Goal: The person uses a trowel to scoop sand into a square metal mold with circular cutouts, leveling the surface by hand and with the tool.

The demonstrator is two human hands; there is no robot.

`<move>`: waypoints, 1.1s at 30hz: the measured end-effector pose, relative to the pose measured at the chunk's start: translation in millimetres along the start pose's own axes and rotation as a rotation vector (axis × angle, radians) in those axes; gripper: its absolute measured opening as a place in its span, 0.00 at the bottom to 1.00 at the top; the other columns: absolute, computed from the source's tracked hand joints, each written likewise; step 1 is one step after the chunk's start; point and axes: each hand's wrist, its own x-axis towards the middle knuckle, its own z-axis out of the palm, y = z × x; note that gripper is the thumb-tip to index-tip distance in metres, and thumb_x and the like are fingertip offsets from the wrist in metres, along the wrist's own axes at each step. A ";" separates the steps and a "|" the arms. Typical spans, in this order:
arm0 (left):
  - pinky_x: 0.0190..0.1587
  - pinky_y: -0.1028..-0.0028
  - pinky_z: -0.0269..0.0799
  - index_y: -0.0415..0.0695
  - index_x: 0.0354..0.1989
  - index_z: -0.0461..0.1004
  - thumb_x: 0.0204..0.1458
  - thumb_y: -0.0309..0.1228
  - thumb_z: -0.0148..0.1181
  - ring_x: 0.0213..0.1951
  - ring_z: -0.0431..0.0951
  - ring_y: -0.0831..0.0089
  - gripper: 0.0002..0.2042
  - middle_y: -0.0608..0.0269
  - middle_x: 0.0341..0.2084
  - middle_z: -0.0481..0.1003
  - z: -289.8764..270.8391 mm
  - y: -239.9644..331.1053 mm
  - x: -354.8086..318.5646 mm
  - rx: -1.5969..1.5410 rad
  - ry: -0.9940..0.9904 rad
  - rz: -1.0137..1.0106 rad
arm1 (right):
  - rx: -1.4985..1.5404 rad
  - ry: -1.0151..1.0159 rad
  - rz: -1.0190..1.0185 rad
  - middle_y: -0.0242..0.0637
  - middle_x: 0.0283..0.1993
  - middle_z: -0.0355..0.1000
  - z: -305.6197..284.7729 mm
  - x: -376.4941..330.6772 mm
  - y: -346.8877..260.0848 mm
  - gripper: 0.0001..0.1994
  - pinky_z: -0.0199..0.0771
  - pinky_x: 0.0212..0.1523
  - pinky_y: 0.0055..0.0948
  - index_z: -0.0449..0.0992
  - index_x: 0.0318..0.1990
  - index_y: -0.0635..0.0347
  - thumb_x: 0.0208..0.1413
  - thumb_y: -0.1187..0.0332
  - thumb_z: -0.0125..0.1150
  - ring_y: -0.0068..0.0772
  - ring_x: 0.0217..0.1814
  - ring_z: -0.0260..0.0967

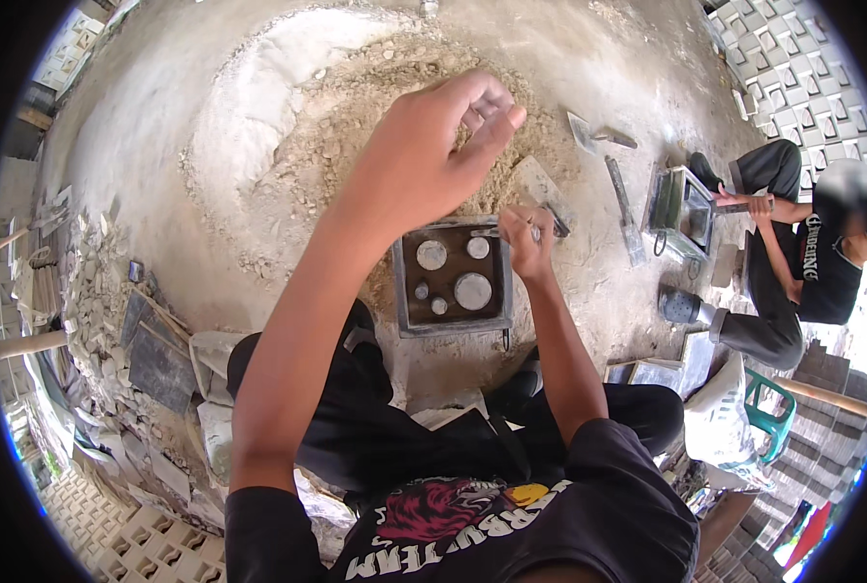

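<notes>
My left hand (458,136) is raised over the mound of sandy mix (375,92), its fingers curled in; what they hold, if anything, is hidden. By the far right corner of a square metal mould (404,316), my right hand (528,241) is closed, with a thin pale piece showing at its left side, too little to name. Inside the mould stand several round discs, among them a large one (472,291) and smaller ones (431,255), on a dark bottom. A trowel (542,185) lies just beyond my right hand.
On the floor to the right lie another trowel (583,132) and a long flat bar (624,199). A co-worker (832,253) sits there, hands at a second box mould (681,209). Grey panels (161,364) and rubble lie left; a white sack (720,418) and green chair (769,418) stand right.
</notes>
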 end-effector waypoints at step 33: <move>0.50 0.58 0.70 0.37 0.51 0.70 0.59 0.47 0.54 0.48 0.74 0.47 0.24 0.43 0.44 0.75 -21.6 -24.6 -40.2 0.408 -0.521 -0.322 | -0.286 -0.071 -0.271 0.37 0.15 0.54 -5.6 2.5 36.0 0.13 0.50 0.22 0.32 0.57 0.16 0.65 0.50 0.76 0.49 0.31 0.18 0.49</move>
